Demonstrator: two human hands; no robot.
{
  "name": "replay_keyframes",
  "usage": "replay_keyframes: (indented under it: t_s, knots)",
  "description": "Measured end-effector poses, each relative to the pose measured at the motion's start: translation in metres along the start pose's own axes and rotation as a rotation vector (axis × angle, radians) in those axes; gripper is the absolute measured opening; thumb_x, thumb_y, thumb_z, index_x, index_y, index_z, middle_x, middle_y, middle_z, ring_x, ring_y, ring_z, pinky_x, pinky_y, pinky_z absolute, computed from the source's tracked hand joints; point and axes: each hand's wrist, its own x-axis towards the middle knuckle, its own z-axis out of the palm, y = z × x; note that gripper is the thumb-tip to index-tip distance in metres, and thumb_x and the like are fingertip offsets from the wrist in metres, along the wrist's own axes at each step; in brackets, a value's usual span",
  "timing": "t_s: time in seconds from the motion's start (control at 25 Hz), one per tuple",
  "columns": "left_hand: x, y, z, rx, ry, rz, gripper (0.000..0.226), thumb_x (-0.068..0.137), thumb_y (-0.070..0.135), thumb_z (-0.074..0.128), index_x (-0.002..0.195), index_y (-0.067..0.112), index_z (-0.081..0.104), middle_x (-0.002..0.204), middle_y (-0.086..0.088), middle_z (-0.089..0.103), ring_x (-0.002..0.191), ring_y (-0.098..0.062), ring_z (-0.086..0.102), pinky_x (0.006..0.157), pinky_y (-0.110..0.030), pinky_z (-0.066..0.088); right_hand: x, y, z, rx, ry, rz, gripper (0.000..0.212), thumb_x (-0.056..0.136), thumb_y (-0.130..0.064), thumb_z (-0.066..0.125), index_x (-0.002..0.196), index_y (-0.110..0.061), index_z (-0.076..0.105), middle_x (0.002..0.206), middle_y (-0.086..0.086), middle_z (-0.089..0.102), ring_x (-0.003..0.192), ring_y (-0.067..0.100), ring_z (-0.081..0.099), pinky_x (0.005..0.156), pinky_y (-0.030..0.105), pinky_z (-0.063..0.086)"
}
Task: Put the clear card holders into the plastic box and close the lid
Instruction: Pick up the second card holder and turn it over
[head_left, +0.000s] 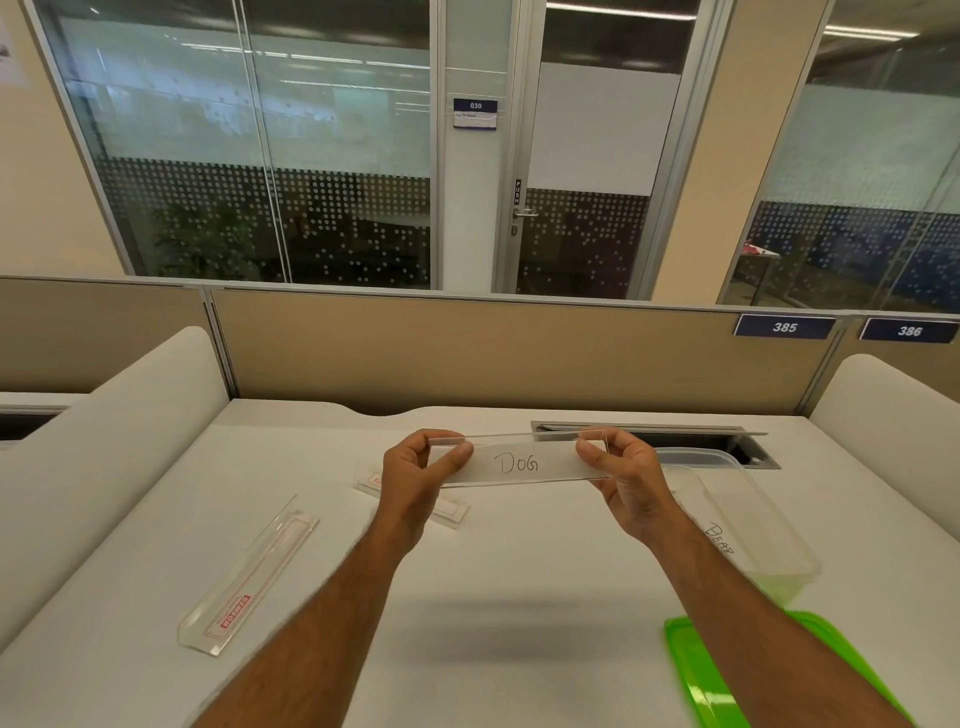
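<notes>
A: Count on card holders?

B: Three outside the box, all clear. One held up over the white desk (519, 582), card inside reads "DOG" (515, 462). Left hand (415, 475) pinches its left end, thumb in front, fingers curled behind. Right hand (626, 478) pinches the right end the same way. Holder is level, clear of the desk, just left of the box.

A: Other two?

B: One lying near the left forearm, angled (249, 574), red-outlined insert with red lettering, too small and skewed to read. The other (447, 512) lies flat behind the left hand, partly hidden, red print on it, unreadable.

A: Box?

B: One clear plastic box (753, 512), open, on the desk behind the right wrist. A card in it shows handwriting that looks like "BEAR" (719, 538); can't tell whether its holder is there, box wall blurs it. One green lid (696, 670) flat on the desk near the front edge, under the right forearm, apart from the box.

A: Other text?

B: Partition tags "385" (784, 327) and "386" (909, 331). Door sign "030" (475, 105), "PUSH" plate (517, 192) by the handle.
</notes>
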Motion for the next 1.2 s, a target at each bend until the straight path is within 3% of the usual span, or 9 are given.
replay_keyframes:
  t_s: [0.2,0.36,0.44,0.52,0.72,0.84,1.0,1.12,1.2]
  knots:
    - [0.000,-0.002,0.000,-0.005,0.017,-0.002,0.011,0.082,0.010,0.076,0.092,0.008,0.073,0.094,-0.001,0.075,0.082,-0.013,0.070,0.066,-0.022,0.055,0.004,-0.008,-0.004,-0.154,-0.079,-0.012,0.029,0.063,-0.011,0.082,0.090,-0.010,0.070,0.086,0.000,0.074,0.091,0.027,0.064,0.072,0.029,0.055]
    - [-0.006,-0.009,-0.001,0.001,0.002,-0.019,0.010,0.082,0.009,0.076,0.091,0.007,0.072,0.090,0.000,0.074,0.079,-0.013,0.070,0.062,-0.020,0.054,0.012,-0.031,-0.005,-0.923,-0.303,0.072,0.047,0.057,-0.037,0.091,0.098,-0.025,0.072,0.097,-0.008,0.074,0.089,0.014,0.069,0.071,0.026,0.056]
    - [-0.012,-0.015,0.002,0.015,-0.018,-0.032,0.010,0.082,0.010,0.076,0.091,0.007,0.072,0.088,0.001,0.074,0.078,-0.014,0.070,0.061,-0.019,0.053,0.013,-0.036,0.007,-1.308,-0.443,0.047,0.057,0.052,-0.055,0.086,0.100,-0.030,0.070,0.098,-0.017,0.069,0.090,0.006,0.066,0.070,0.018,0.054]
    - [-0.017,-0.020,0.007,0.035,-0.039,-0.047,0.011,0.083,0.012,0.075,0.092,0.007,0.071,0.088,0.000,0.073,0.080,-0.017,0.070,0.061,-0.019,0.052,0.010,-0.032,0.024,-1.535,-0.554,0.024,0.066,0.051,-0.065,0.079,0.106,-0.032,0.066,0.098,-0.019,0.064,0.089,0.004,0.062,0.075,0.022,0.055]
    - [-0.025,-0.031,0.019,0.044,-0.022,-0.102,0.019,0.084,0.014,0.074,0.102,0.009,0.070,0.104,-0.005,0.072,0.093,-0.024,0.067,0.063,-0.017,0.054,0.001,-0.003,0.036,-1.669,-0.618,-0.023,0.070,0.054,-0.073,0.071,0.111,-0.034,0.060,0.095,-0.013,0.059,0.085,0.009,0.058,0.065,0.020,0.048]
    - [-0.028,-0.041,0.024,0.402,0.002,-0.097,0.040,0.086,0.038,0.070,0.120,0.020,0.060,0.121,0.000,0.066,0.109,-0.020,0.061,0.081,-0.020,0.055,0.001,0.007,0.019,-1.708,-0.521,-0.013,0.070,0.056,-0.075,0.068,0.111,-0.031,0.060,0.097,-0.008,0.060,0.085,0.012,0.056,0.063,0.021,0.043]
    - [-0.031,-0.073,0.014,0.915,-0.094,-0.029,0.077,0.082,0.070,0.055,0.142,0.025,0.043,0.149,0.002,0.045,0.138,-0.020,0.039,0.114,-0.042,0.035,0.012,0.000,-0.022,-1.702,-0.127,0.071,0.071,0.054,-0.076,0.068,0.106,-0.027,0.060,0.102,-0.002,0.065,0.081,0.014,0.054,0.062,0.027,0.044]
    - [-0.030,-0.110,-0.003,1.265,-0.198,-0.012,0.092,0.082,0.081,0.035,0.152,0.023,0.024,0.162,0.000,0.024,0.150,-0.022,0.015,0.122,-0.048,0.016,0.019,-0.013,-0.061,-1.680,0.155,0.116,0.067,0.056,-0.075,0.070,0.098,-0.024,0.059,0.102,0.003,0.068,0.083,0.022,0.059,0.065,0.030,0.047]
    - [-0.030,-0.133,-0.014,1.397,-0.254,-0.042,0.100,0.078,0.086,0.024,0.155,0.023,0.015,0.165,0.000,0.012,0.152,-0.021,0.003,0.123,-0.050,0.006,0.024,-0.019,-0.089,-1.627,0.311,0.144,0.072,0.058,-0.071,0.074,0.106,-0.020,0.062,0.106,0.006,0.069,0.092,0.027,0.065,0.069,0.033,0.049]
